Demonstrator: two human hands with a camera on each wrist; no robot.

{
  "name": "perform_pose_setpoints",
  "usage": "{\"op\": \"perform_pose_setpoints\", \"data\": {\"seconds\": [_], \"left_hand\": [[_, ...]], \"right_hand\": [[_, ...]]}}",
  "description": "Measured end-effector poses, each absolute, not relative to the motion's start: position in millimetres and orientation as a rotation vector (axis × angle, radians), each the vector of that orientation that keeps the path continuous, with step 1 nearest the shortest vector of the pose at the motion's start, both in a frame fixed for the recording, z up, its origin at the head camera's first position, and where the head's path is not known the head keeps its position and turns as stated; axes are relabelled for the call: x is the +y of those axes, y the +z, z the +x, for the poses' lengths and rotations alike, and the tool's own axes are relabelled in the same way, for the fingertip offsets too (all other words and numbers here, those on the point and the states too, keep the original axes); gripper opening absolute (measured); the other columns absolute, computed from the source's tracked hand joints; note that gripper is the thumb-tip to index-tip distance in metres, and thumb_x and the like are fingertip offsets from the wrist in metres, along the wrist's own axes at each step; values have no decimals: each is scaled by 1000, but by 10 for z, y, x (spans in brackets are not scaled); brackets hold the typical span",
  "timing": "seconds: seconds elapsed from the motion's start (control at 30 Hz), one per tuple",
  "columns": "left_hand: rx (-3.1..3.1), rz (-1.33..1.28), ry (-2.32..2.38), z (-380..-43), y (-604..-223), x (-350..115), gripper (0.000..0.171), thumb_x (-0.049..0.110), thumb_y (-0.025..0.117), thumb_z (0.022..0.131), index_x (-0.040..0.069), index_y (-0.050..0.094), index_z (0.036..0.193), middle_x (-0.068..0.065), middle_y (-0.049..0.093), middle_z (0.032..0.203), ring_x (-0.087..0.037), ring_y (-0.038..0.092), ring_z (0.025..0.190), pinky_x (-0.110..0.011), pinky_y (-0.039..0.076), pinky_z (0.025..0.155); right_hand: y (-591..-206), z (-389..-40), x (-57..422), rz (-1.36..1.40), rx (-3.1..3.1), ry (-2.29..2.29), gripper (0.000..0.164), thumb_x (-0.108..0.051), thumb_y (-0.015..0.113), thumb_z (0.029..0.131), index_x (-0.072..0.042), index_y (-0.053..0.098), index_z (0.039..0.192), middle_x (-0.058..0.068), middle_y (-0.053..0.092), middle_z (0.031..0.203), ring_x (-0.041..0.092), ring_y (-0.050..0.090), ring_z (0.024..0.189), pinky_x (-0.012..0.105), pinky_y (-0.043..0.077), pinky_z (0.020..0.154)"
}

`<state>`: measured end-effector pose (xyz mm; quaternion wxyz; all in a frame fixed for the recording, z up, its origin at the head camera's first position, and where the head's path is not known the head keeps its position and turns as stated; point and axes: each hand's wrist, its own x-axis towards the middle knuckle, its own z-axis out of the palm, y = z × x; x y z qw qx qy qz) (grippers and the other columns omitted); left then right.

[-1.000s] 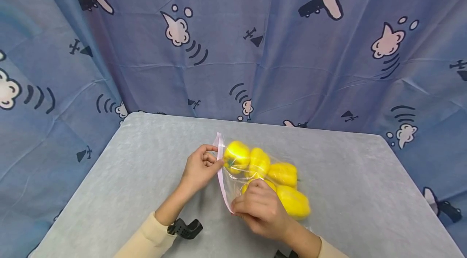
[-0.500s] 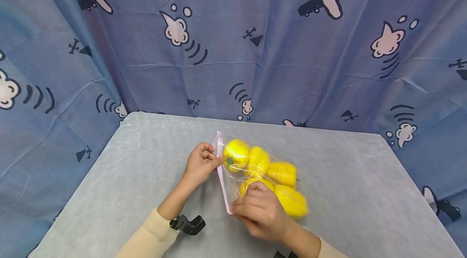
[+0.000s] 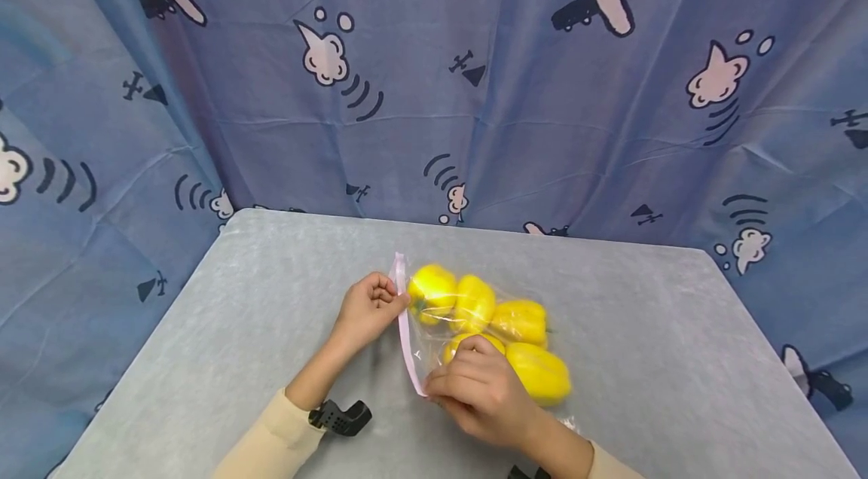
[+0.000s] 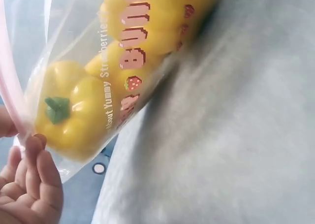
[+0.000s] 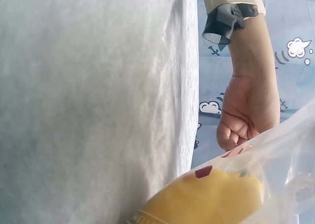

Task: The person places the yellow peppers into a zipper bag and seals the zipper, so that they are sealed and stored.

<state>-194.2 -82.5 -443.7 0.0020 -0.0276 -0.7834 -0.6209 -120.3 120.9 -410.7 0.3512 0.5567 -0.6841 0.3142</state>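
Note:
A clear plastic zip bag [image 3: 422, 343] with a pink zip strip [image 3: 404, 332] lies on its side in the head view, its strip to the left. Several yellow bell peppers [image 3: 475, 302] fill it. My left hand [image 3: 369, 311] pinches the strip near its far end between thumb and fingers. At the near end, my right hand [image 3: 481, 388] pinches the strip's corner and covers part of the bag. The left wrist view shows a green-stemmed pepper [image 4: 74, 111] through the printed film, beside the left fingers [image 4: 47, 177]. In the right wrist view, the right hand is hidden.
The bag is on a grey cloth-covered table [image 3: 285, 260]. Behind and beside it hangs a blue curtain [image 3: 420, 72] printed with planes and clouds. A black wrist camera mount [image 3: 341, 417] sits at the left cuff.
Both hands and the pink strip have shifted slightly left, and the strip's far end sits a little lower in view. Both hands keep their hold on the bag.

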Motion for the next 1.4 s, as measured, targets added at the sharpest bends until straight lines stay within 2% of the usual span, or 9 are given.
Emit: {"op": "perform_pose_setpoints", "data": {"seconds": [0.23,0.37,0.47,0.8,1.0,1.4], "left_hand": [[-2598,-96,-1748,-1840,-4499,-902,14,15,72,82,7,61,76,4,54,59,-5,44,50,-18,36,48],[-2648,-133,-1628,-1804,-4528,-903,14,19,72,83,11,67,72,6,51,56,-4,42,49,-19,35,46],[-2621,-153,-1611,-1794,-4527,-885,13,18,72,83,11,70,72,6,54,55,-4,44,48,-19,35,46],[-2552,-81,-1628,-1857,-4445,-802,15,16,69,80,11,65,67,7,51,54,-7,44,50,-20,35,47],[-2580,-18,-1716,-1960,-4440,-778,19,17,65,83,8,63,66,6,55,53,-10,44,50,-23,35,47],[-2557,28,-1782,-2074,-4398,-695,19,16,64,85,5,64,69,-2,61,58,-11,51,54,-25,38,51]], "right_hand": [[-4137,-1224,1212,1438,-1777,832,4,-16,73,85,-12,72,88,-7,71,81,4,58,68,26,41,76],[-4145,-1223,1214,1458,-1763,821,4,-16,71,87,-13,72,88,-7,71,81,4,57,68,26,41,76],[-4145,-1221,1216,1495,-1746,792,6,-16,68,89,-13,72,87,-6,71,83,5,58,69,28,41,76],[-4133,-1216,1209,1531,-1741,796,7,-14,67,89,-12,72,86,-5,71,82,6,58,68,26,45,75],[-4149,-1242,1207,1464,-1778,919,3,-14,72,86,-10,72,85,-3,71,78,4,60,67,19,48,70],[-4140,-1245,1205,1422,-1801,870,4,-15,71,86,-11,72,86,-3,71,78,6,61,69,20,48,70]]}}
